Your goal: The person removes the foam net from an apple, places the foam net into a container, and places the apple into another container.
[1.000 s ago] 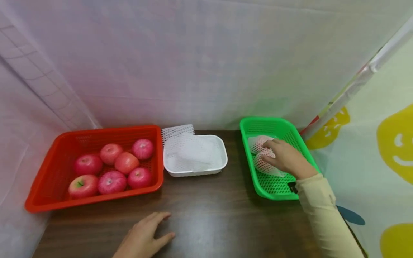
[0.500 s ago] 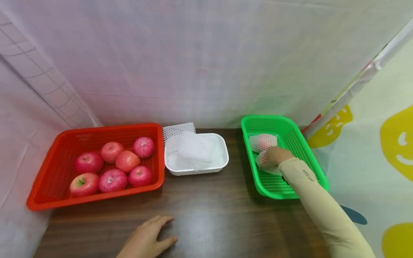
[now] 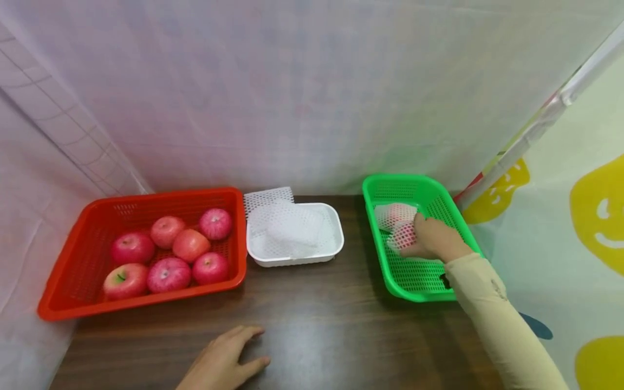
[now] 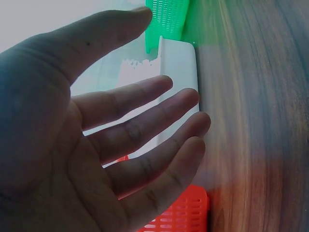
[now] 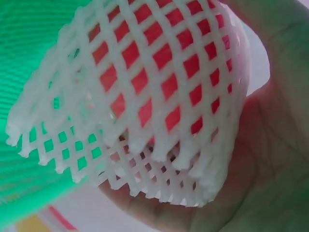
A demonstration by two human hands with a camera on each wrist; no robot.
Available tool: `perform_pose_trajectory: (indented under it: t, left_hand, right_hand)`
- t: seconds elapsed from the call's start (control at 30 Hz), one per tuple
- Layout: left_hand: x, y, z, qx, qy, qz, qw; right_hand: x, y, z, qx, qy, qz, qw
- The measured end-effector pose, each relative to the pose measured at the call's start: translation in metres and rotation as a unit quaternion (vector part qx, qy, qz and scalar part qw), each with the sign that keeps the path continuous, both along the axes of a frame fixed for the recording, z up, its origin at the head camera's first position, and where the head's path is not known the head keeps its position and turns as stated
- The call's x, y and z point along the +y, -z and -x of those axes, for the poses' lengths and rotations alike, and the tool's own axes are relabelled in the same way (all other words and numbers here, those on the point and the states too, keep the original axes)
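Observation:
In the head view, my right hand (image 3: pixel 436 238) reaches into the green basket (image 3: pixel 414 279) and grips an apple in a white foam net (image 3: pixel 402 236). Up close in the right wrist view, red skin shows through the mesh of the netted apple (image 5: pixel 164 63), and the net's loose end flares out. Behind it, against the basket's left side, lies a second netted apple (image 3: pixel 397 212). My left hand (image 3: pixel 221 357) is at the front of the brown table (image 3: pixel 312 325), thumb and fingers apart. In the left wrist view its palm (image 4: pixel 72 169) holds nothing.
A red basket (image 3: pixel 63 287) with several bare apples (image 3: pixel 169 274) stands at the left. Between the baskets sits a white tray (image 3: pixel 292 261) piled with foam nets (image 3: pixel 292 225), one hanging over its back left corner. A pale curtain (image 3: pixel 292 97) rises behind.
My right hand has turned at the wrist and taken hold of the nearer netted apple, whose red skin now shows more through the mesh. The left hand has barely moved.

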State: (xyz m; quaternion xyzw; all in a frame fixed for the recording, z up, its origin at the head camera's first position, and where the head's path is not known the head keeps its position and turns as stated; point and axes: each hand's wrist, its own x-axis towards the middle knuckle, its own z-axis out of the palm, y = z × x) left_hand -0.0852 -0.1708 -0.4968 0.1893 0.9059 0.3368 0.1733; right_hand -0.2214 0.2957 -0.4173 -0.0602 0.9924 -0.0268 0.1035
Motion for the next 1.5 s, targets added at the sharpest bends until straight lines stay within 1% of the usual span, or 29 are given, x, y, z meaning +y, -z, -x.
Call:
perform_pose_trajectory:
  t: [0.03,0.1,0.2,0.27,0.33,0.4,0.47,0.53,0.63,0.7,0.77,0.87,0.97,1.07,1.17,1.23,1.3,1.4,1.5]
  left_hand:
    - [0.0,0.0,0.0,0.005,0.001,-0.002,1.0]
    - [0.0,-0.001,0.0,0.01,0.003,-0.006,0.9999]
    - [0.001,0.0,0.0,0.044,0.006,-0.014,0.9989]
    - [0.002,-0.001,0.001,0.063,0.009,-0.019,0.9978]
    - [0.003,-0.001,0.002,0.084,0.012,-0.024,0.9961]
    - [0.005,-0.002,0.003,0.087,0.012,-0.03,0.9957]
    - [0.006,-0.003,0.004,0.087,0.011,-0.038,0.9955]
    - [0.007,-0.002,0.004,0.098,0.008,-0.047,0.994]
    - [0.008,0.002,0.002,0.134,0.007,-0.072,0.9882]
    - [0.008,0.004,0.001,0.153,0.01,-0.088,0.9842]
    - [0.009,0.006,0.0,0.161,0.013,-0.101,0.9817]
    - [0.011,0.006,-0.001,0.159,0.012,-0.109,0.9811]
    - [0.013,0.006,-0.002,0.16,0.002,-0.122,0.9796]
    - [0.018,0.007,-0.001,0.162,0.0,-0.152,0.975]
    - [0.024,0.009,0.0,0.162,0.016,-0.194,0.9674]
    - [0.026,0.01,0.001,0.16,0.026,-0.212,0.9637]
    - [0.028,0.012,0.002,0.155,0.035,-0.224,0.9617]
    - [0.029,0.015,0.003,0.137,0.039,-0.228,0.9632]
    - [0.029,0.016,0.005,0.105,0.044,-0.226,0.9675]
  right_hand:
    - [-0.003,-0.006,-0.007,0.027,-0.009,0.009,1.0]
    - [-0.014,-0.018,-0.022,0.085,-0.03,0.032,0.995]
    - [-0.034,-0.027,-0.044,0.163,-0.084,0.079,0.98]
    - [-0.049,-0.028,-0.057,0.193,-0.119,0.105,0.968]
    - [-0.064,-0.024,-0.068,0.206,-0.148,0.12,0.96]
    - [-0.079,-0.017,-0.079,0.207,-0.169,0.129,0.955]
    - [-0.094,-0.006,-0.089,0.207,-0.185,0.131,0.952]
    - [-0.108,0.008,-0.098,0.209,-0.203,0.132,0.947]
    - [-0.13,0.034,-0.111,0.206,-0.224,0.141,0.942]
    - [-0.143,0.05,-0.119,0.198,-0.233,0.15,0.94]
    - [-0.153,0.063,-0.125,0.186,-0.238,0.164,0.939]
    - [-0.163,0.075,-0.13,0.172,-0.241,0.18,0.938]
    - [-0.17,0.079,-0.132,0.165,-0.247,0.195,0.935]
    - [-0.172,0.079,-0.132,0.162,-0.256,0.203,0.931]
    - [-0.174,0.078,-0.132,0.162,-0.262,0.209,0.928]
    - [-0.175,0.078,-0.131,0.161,-0.265,0.21,0.927]
    - [-0.177,0.079,-0.131,0.157,-0.264,0.214,0.927]
    - [-0.178,0.081,-0.13,0.156,-0.265,0.219,0.926]
    - [-0.181,0.083,-0.13,0.167,-0.275,0.225,0.92]
